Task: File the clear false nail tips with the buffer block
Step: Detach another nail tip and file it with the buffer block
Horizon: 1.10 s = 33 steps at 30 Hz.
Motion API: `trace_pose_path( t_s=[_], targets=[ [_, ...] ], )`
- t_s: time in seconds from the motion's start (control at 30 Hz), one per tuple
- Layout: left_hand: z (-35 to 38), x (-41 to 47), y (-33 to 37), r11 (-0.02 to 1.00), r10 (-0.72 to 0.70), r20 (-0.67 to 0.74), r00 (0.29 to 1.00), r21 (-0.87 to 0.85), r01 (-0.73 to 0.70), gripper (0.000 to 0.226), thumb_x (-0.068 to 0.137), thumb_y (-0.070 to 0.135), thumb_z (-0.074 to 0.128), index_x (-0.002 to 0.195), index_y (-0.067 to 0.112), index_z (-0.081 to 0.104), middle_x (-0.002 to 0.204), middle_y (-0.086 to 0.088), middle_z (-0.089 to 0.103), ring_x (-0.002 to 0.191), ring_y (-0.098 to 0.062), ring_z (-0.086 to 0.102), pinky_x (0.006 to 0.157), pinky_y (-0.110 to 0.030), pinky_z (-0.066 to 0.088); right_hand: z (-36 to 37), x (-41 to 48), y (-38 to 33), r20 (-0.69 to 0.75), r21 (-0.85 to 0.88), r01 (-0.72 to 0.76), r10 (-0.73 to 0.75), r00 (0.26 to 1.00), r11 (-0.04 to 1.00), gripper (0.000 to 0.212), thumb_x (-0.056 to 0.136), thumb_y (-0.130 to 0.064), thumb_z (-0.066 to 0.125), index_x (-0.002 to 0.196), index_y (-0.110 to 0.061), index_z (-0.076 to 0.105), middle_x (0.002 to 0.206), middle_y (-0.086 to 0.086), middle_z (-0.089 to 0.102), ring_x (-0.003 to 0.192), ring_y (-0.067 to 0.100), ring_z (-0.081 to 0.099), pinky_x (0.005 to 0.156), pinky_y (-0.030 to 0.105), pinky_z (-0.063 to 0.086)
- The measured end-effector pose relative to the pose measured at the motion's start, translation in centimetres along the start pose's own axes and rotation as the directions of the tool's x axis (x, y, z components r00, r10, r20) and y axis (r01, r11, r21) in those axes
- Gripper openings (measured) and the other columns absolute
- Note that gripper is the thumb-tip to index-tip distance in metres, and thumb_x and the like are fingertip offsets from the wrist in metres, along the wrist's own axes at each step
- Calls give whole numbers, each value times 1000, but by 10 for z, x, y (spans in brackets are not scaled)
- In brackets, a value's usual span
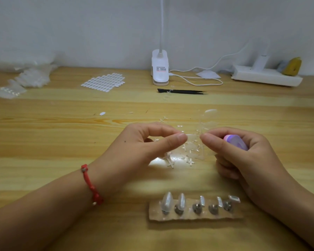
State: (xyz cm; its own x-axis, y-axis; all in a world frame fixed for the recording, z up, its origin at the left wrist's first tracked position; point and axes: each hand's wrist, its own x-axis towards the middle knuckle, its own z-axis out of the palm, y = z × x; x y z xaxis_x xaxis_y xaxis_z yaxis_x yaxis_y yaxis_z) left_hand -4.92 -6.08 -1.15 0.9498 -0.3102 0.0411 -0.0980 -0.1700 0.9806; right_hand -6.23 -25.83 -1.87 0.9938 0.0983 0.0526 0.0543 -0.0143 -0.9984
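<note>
My left hand [149, 144] pinches a clear false nail tip [191, 137] between thumb and forefinger, just above the wooden table [62, 142]. My right hand [243, 156] grips a pink and purple buffer block [236, 142] in its curled fingers, and its forefinger and thumb meet at the other side of the same tip. Under and behind both hands lies a clear plastic sprue [187, 154] with several more clear tips on it. A strip-shaped nail stand [194, 214] near the front edge carries two clear tips [173, 201] on metal posts.
Black tweezers [181, 91] lie behind the hands, in front of a white clip lamp [160, 69] and its cable [198, 78]. A sheet of adhesive tabs [103, 82] and bags of nail tips [25, 78] sit at the far left. A white power strip [266, 77] is at the far right.
</note>
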Motion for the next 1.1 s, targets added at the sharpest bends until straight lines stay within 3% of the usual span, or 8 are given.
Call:
trace_pose_path(
  t_s=[0.17, 0.43, 0.7, 0.9, 0.97, 1.1],
  targets=[
    [-1, -1, 1, 1000, 20, 56, 998, 4, -21, 20, 74, 42, 67, 77, 23, 73, 90, 15, 67, 78, -12, 57, 72, -16, 44, -1, 0, 1, 20, -5, 8, -8, 1000, 1000, 41, 52, -50, 85, 78, -20, 76, 45, -12, 38, 37, 6, 30, 37, 18, 28],
    [0, -3, 0, 999, 34, 39, 999, -4, -34, 26, 67, 45, 69, 77, 21, 75, 88, 13, 67, 74, -21, 52, 77, -32, 44, -6, 1, -1, 125, 7, -46, 45, 991, 999, 28, 59, -42, 79, 73, -19, 73, 49, -6, 34, 40, 9, 28, 38, 17, 30],
    [2, -3, 1, 998, 56, 37, 998, 18, -57, 26, 65, 48, 69, 78, 26, 76, 90, 15, 69, 77, -25, 52, 78, -35, 44, -3, -1, -3, 175, -16, -32, 34, 984, 999, 24, 59, -41, 76, 68, -20, 72, 51, -6, 37, 41, 7, 28, 38, 16, 30],
    [2, -3, 1, 999, 44, 5, 999, 9, -44, 23, 68, 46, 75, 76, 25, 74, 85, 11, 68, 76, -31, 54, 83, -51, 47, -4, 0, 0, 104, -11, -24, 25, 994, 1000, 30, 56, -46, 83, 68, -22, 72, 45, -10, 36, 38, 8, 30, 38, 16, 30],
    [2, -3, 1, 999, 44, 0, 999, -15, -44, 21, 66, 45, 74, 72, 25, 73, 84, 12, 67, 76, -25, 51, 79, -44, 45, -4, -1, 0, 83, -13, -14, 15, 996, 1000, 35, 54, -51, 84, 68, -22, 71, 45, -11, 38, 37, 7, 31, 38, 16, 30],
    [3, -3, 0, 998, 47, -5, 999, -52, -48, 16, 65, 41, 73, 68, 26, 73, 83, 13, 67, 74, -22, 50, 75, -36, 41, -1, -1, 0, 47, -11, -3, 4, 999, 1000, 27, 57, -41, 87, 67, -20, 72, 44, -11, 43, 36, 5, 32, 36, 17, 29]
  ],
)
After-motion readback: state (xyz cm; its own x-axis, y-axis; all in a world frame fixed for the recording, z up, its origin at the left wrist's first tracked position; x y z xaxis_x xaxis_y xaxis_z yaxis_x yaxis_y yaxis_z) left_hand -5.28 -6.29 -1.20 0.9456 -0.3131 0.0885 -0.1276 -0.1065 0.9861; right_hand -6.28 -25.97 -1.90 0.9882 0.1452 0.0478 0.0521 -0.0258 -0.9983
